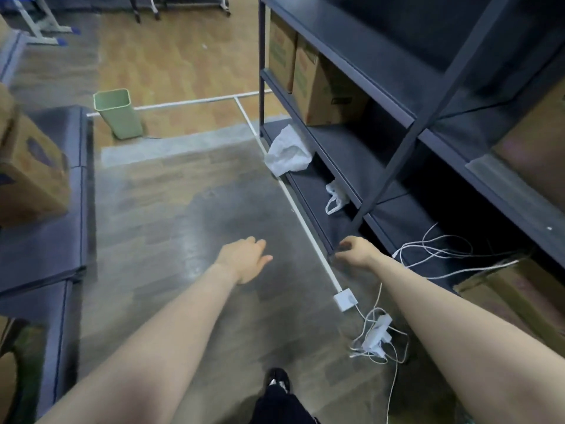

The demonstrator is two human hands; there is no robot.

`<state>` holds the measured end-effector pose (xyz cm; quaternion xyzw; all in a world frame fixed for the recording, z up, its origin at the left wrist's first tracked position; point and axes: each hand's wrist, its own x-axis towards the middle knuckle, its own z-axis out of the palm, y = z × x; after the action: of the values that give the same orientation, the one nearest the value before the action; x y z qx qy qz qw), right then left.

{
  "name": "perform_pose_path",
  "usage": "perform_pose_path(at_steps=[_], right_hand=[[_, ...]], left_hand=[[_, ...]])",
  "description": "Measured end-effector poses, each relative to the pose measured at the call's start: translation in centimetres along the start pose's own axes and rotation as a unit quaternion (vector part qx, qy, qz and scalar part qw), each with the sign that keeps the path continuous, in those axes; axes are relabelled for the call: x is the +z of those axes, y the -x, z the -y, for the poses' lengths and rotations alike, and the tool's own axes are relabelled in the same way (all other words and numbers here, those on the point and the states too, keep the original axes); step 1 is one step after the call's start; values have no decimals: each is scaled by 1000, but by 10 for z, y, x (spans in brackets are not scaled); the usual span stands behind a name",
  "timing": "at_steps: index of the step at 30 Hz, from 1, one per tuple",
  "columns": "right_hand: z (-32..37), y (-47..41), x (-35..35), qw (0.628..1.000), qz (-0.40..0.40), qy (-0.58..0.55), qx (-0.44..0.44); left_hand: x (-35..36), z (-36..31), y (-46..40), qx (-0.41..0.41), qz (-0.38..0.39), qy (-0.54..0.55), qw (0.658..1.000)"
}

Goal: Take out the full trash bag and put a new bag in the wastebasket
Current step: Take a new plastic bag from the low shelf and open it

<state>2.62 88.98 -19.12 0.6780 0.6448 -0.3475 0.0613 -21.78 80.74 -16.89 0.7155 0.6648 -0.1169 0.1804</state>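
Nothing is held: the left hand [244, 258] is spread loosely over the floor, and the right hand [356, 250] hangs loosely curled and empty. The green wastebasket [117, 113] is seen well ahead, seemingly unlined, while white bags [287, 154] lie on the bottom board of the dark shelving [397, 117]. A trip could be caused by the tangled white cables [379, 335] near the foot

No readable text found. Red and green print is seen on the cardboard boxes [308, 71] on the far right shelf [351, 93], but it is too blurred to be read.
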Motion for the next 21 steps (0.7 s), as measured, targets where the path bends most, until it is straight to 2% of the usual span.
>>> perform_pose_path(at_steps=[5, 15, 21], right_hand=[[29, -70, -37, 999, -34, 2, 12], [123, -223, -52, 999, 35, 8, 31], [154, -304, -73, 997, 59, -18, 37]], left_hand=[[-15, 37, -69, -11, 8, 5, 1000], [-51, 159, -219, -76, 66, 42, 994], [-81, 199, -310, -81, 79, 42, 993]])
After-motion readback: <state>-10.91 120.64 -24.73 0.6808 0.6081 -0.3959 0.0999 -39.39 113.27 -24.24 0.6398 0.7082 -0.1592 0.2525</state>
